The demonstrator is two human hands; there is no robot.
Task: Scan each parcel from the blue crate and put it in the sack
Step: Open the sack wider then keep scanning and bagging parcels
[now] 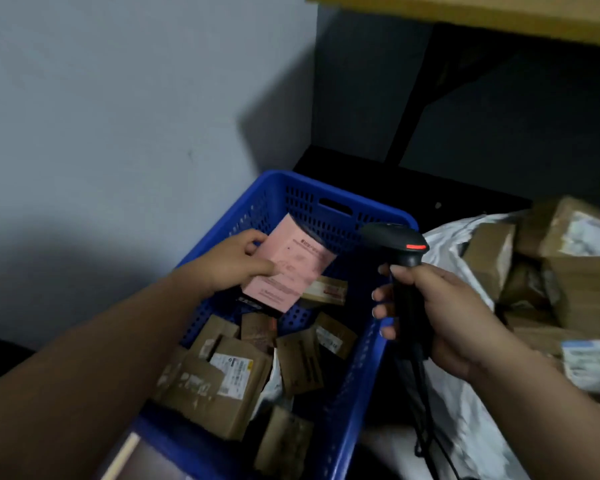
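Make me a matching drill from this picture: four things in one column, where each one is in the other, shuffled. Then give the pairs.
Things:
1. pink parcel
2. scanner
3. brown boxes with labels
4. white sack

Places:
A. lying in the bottom of the blue crate
B. right of the crate, open, with brown parcels inside
C. held in the left hand, above the crate
D. held in the right hand

Pairs: 1-C, 2-D, 3-A, 4-B

A parcel sorting room or courier depot is suggested: a blue crate [340, 216] filled with taped cardboard parcels [222, 379], a white sack [465, 427] holding more boxes, and a handheld barcode scanner [400, 252] are seen.
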